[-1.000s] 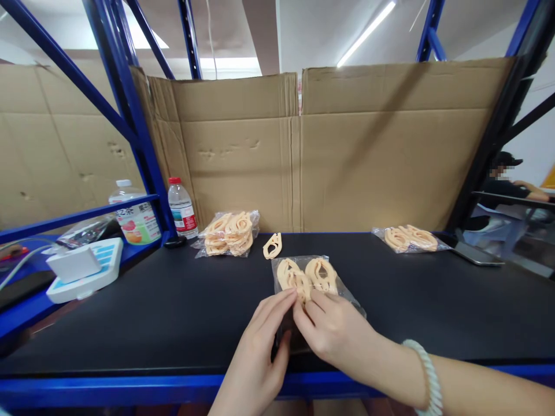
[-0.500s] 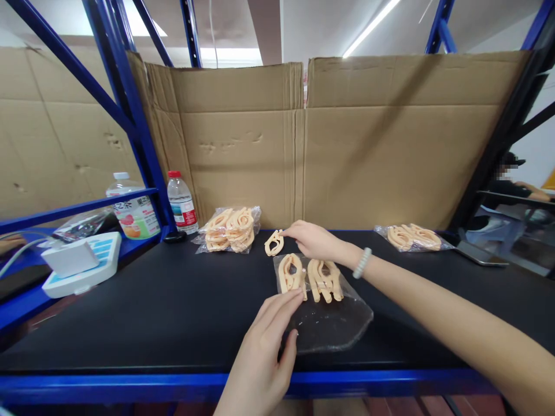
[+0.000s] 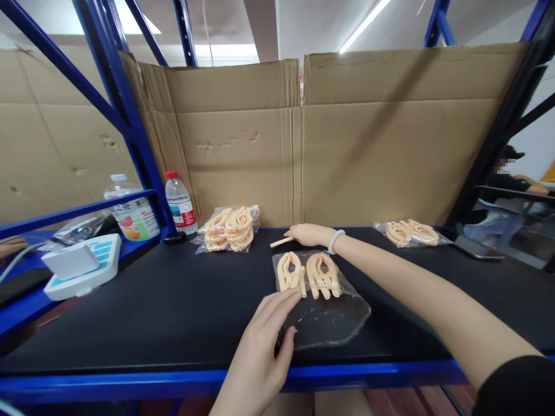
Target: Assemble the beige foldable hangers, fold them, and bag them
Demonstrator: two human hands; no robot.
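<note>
My right hand (image 3: 310, 234), with a pale beaded bracelet at the wrist, grips a beige folding hanger (image 3: 281, 242); its thin edge faces me and part is hidden by the fingers. Nearer to me lies a clear plastic bag (image 3: 333, 323) with more beige folding hangers (image 3: 323, 274) inside, in two side-by-side groups. My left hand (image 3: 264, 341) rests at the bag's left side, fingers stretched out and fingertips touching the left group (image 3: 289, 270).
A filled bag of hangers (image 3: 229, 229) stands back left, another bag (image 3: 411, 233) back right beside a flat phone-like object (image 3: 477, 249). Bottles (image 3: 180, 205) and a white power strip (image 3: 84, 268) are at left. Cardboard (image 3: 243, 144) closes off the back. A person (image 3: 507, 179) sits far right.
My right hand has closed on the loose hanger, which lay flat before and now shows edge-on. My left hand and the bag stay nearly in place; the view has shifted slightly.
</note>
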